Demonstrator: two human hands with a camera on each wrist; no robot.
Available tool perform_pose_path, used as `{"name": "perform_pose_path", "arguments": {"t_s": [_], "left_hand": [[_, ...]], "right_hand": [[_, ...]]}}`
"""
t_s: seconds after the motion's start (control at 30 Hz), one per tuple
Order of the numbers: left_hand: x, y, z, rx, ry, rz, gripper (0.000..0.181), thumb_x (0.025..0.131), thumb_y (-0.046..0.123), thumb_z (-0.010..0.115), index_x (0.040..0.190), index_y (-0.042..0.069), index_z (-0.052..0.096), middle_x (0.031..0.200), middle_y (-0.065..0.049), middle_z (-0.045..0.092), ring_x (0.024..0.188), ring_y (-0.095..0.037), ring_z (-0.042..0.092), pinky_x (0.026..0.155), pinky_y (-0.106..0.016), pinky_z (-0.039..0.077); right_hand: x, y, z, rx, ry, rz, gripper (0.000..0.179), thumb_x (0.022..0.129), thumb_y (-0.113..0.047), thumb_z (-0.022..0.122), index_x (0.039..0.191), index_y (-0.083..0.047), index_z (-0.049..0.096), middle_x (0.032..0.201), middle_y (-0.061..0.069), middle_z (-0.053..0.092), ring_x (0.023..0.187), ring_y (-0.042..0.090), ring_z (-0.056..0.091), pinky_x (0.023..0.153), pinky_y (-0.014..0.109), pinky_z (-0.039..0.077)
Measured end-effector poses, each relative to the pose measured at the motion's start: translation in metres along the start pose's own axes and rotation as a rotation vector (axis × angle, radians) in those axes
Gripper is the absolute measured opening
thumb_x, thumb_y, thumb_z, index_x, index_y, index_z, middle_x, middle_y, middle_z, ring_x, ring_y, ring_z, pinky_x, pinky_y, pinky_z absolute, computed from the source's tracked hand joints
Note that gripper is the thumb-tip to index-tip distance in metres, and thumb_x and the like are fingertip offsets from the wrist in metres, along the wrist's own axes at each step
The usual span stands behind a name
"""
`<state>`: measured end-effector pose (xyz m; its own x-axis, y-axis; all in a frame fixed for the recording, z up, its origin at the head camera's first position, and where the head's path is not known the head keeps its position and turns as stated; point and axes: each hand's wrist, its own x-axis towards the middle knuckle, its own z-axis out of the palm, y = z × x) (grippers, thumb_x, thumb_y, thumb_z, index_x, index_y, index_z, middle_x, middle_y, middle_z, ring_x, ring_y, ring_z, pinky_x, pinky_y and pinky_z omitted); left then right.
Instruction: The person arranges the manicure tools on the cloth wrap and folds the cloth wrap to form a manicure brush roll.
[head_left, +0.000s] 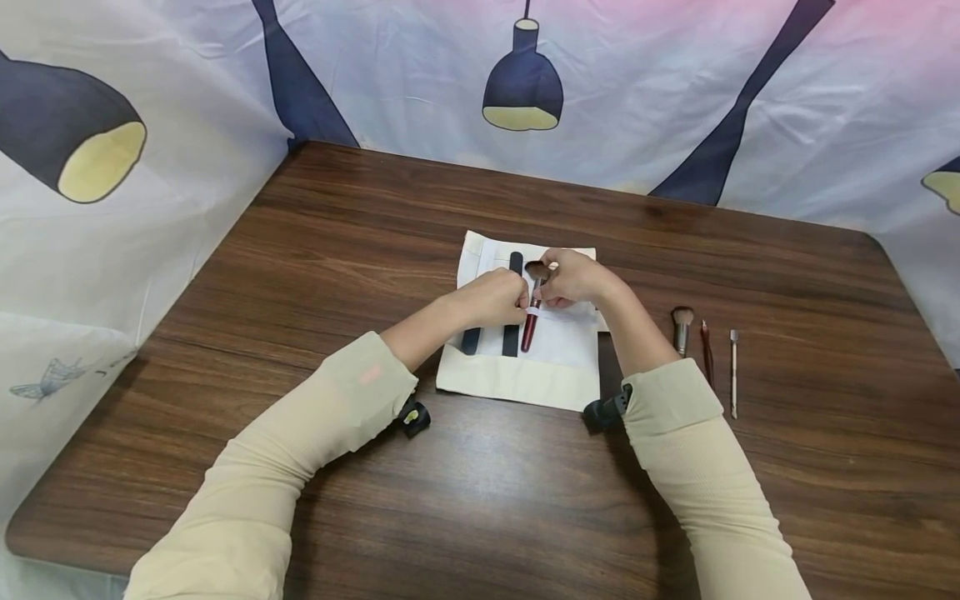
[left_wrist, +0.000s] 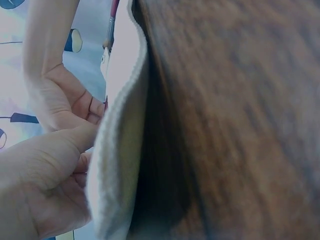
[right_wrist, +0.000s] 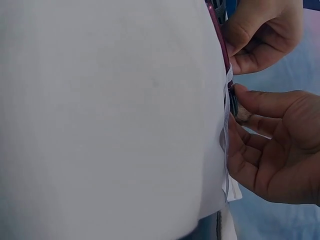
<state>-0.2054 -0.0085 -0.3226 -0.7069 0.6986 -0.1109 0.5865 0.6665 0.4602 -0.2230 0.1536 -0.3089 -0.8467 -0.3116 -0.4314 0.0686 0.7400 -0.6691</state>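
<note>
A cream fabric brush roll (head_left: pixel 517 379) lies spread on the wooden table. My right hand (head_left: pixel 573 277) pinches a makeup brush (head_left: pixel 530 332) near its head; the dark red handle points toward me and passes under a white elastic band (head_left: pixel 533 311). Curled beside the handle, my left hand (head_left: pixel 495 298) seems to pinch the band's edge, though its fingertips are partly hidden. In the right wrist view both hands meet at the brush, with the left hand (right_wrist: pixel 270 35) above the right hand (right_wrist: pixel 280 145). A flat black strip (head_left: pixel 511 340) lies left of the brush.
Another dark strip (head_left: pixel 471 340) is partly covered by my left forearm. Right of the roll lie a fluffy brush (head_left: pixel 682 317), a slim dark red tool (head_left: pixel 707 350) and a thin pale-handled tool (head_left: pixel 733 367). A printed cloth (head_left: pixel 420 92) hangs behind the table (head_left: pixel 360 225).
</note>
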Motion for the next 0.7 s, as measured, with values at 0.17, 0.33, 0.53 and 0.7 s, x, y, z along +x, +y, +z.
{"name": "perform_pose_path", "arguments": {"t_s": [0.17,0.33,0.53,0.7], "left_hand": [[0.0,-0.001,0.001,-0.002,-0.008,-0.005,0.022,0.081,0.004,0.058,0.06,0.01,0.054,0.049,0.004,0.04,0.048,-0.01,0.035,0.051,-0.022,0.028],[0.001,-0.002,0.002,-0.004,-0.015,-0.01,0.026,0.081,0.004,0.058,0.057,0.012,0.049,0.048,0.005,0.036,0.047,-0.009,0.03,0.05,-0.022,0.026],[0.002,-0.001,0.001,0.012,-0.005,-0.012,0.019,0.081,0.005,0.058,0.063,0.009,0.055,0.053,0.003,0.041,0.05,-0.01,0.035,0.052,-0.023,0.029],[0.001,0.001,0.001,-0.002,0.003,-0.017,0.017,0.082,0.004,0.057,0.065,0.008,0.056,0.054,0.003,0.042,0.051,-0.011,0.035,0.054,-0.023,0.03]], "right_hand": [[-0.001,0.0,0.001,-0.011,-0.004,-0.002,0.04,0.086,-0.005,0.061,0.121,0.002,0.043,0.097,0.017,0.055,0.067,0.015,0.053,0.061,0.025,0.046],[-0.001,0.001,0.001,-0.022,-0.01,-0.015,0.036,0.083,-0.002,0.061,0.115,0.0,0.046,0.088,0.013,0.057,0.06,0.013,0.05,0.059,0.025,0.043],[-0.006,0.005,-0.002,0.025,0.013,-0.024,0.047,0.086,-0.005,0.058,0.13,-0.002,0.042,0.095,0.015,0.057,0.07,0.017,0.056,0.065,0.027,0.047],[-0.028,0.016,-0.015,-0.079,0.11,-0.035,0.043,0.091,-0.015,0.056,0.13,-0.002,0.046,0.103,0.017,0.06,0.081,0.024,0.061,0.072,0.036,0.049]]}}
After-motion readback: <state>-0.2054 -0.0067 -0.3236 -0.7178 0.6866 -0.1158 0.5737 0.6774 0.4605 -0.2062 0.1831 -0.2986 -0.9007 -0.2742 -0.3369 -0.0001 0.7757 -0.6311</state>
